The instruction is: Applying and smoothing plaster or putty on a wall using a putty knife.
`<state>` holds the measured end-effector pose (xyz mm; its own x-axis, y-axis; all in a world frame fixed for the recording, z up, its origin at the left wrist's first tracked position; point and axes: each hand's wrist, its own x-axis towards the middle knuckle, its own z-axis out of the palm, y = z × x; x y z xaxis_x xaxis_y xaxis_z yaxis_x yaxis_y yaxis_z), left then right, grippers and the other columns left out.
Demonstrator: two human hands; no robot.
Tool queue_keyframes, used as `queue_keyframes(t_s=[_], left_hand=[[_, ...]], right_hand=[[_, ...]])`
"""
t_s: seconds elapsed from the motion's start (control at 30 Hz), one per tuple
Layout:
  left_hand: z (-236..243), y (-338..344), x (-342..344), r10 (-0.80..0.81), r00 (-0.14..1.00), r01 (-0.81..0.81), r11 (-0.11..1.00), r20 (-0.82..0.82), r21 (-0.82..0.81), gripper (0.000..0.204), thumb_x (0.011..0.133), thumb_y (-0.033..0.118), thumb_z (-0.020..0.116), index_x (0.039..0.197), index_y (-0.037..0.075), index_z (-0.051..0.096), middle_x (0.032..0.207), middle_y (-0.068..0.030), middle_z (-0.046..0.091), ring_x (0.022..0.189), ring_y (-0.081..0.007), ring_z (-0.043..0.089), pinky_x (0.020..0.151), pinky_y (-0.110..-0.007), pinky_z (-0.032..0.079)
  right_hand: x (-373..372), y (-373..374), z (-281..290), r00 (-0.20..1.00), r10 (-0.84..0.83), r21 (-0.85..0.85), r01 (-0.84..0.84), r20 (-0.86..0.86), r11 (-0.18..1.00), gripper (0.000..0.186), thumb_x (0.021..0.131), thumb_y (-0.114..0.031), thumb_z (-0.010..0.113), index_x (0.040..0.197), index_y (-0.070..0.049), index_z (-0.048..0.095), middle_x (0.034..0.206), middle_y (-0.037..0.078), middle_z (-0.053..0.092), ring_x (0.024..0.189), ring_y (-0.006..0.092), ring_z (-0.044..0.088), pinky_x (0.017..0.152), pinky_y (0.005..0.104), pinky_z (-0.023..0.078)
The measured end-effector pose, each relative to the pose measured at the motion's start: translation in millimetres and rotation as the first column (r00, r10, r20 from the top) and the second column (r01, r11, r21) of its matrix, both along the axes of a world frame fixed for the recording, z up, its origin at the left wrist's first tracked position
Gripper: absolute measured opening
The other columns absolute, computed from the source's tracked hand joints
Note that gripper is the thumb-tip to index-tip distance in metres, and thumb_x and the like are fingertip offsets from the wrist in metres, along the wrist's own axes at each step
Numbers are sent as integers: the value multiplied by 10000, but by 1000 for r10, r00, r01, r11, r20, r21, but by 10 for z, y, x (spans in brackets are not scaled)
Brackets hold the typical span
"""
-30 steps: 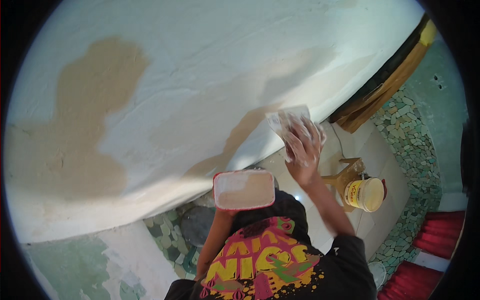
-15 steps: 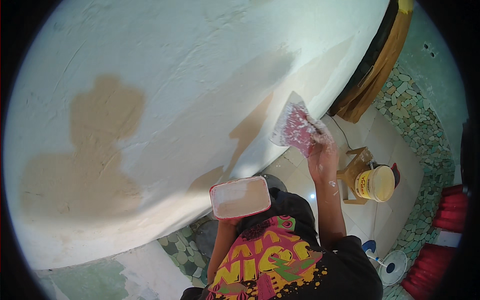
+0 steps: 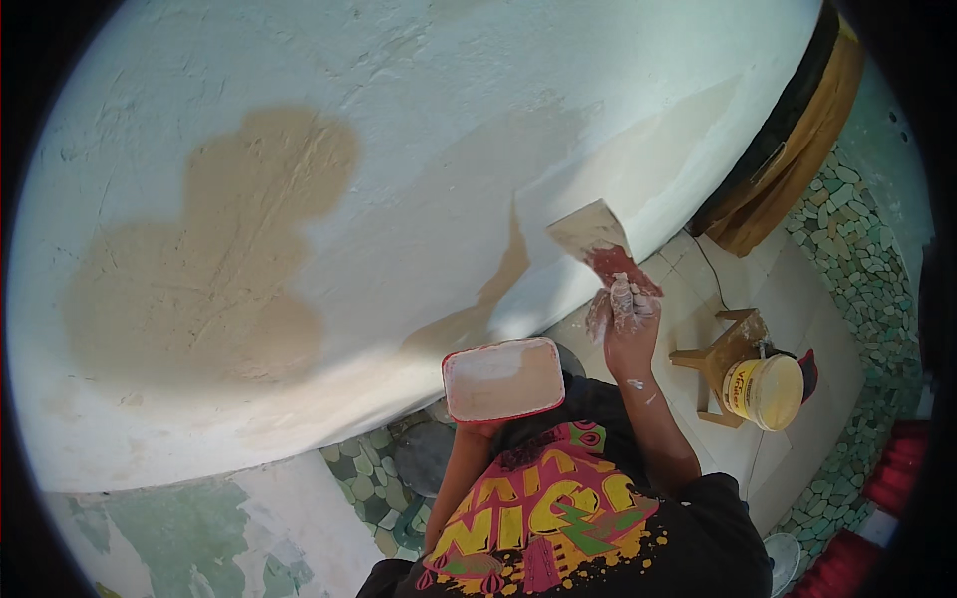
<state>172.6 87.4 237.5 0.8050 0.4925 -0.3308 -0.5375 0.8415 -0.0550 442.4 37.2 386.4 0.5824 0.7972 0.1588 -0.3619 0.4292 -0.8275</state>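
My right hand, smeared with white paste, grips a putty knife with a wide flat blade and a red handle part. It is raised in front of the wall, with the blade pointing up and left. On my left, a shallow rectangular tray with a red rim is held level at chest height. Pale filler coats its inside. My left hand supports it from beneath, with the fingers mostly hidden by the tray. The white wall ahead has rough trowel ridges and a greyish damp-looking patch beside my shadow.
A yellow-labelled bucket stands beside a brown stool on the tiled floor at right. A brown cloth hangs at the wall's far end. Pebble paving borders the tiles. A fan and red fabric are lower right.
My right hand has turned the putty knife, so its blade now shows cleaner and tips left. The tray has shifted slightly right in view, and the whole view has swung a little.
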Motion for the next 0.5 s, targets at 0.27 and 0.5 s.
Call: queue_keyframes(t_s=[0.27, 0.5], left_hand=[[60, -129, 10, 68, 997, -67, 997, -26, 33, 660, 1073, 607, 429, 1546, 154, 513, 1589, -140, 528, 1464, -405, 496, 1189, -669, 403], [113, -108, 152, 116, 993, -114, 992, -20, 54, 657, 1072, 603, 432, 1544, 153, 514, 1594, -142, 522, 1467, -408, 492, 1192, -671, 400]], right_hand=[[551, -163, -248, 982, 180, -476, -131, 59, 870, 269, 1109, -305, 632, 1061, -63, 740, 629, -50, 534, 515, 39, 448, 473, 258, 347], [615, -251, -465, 17, 106, -93, 630, 994, 771, 198, 1035, -240, 708, 1094, -60, 768, 786, 102, 661, 752, 259, 646, 775, 372, 537]])
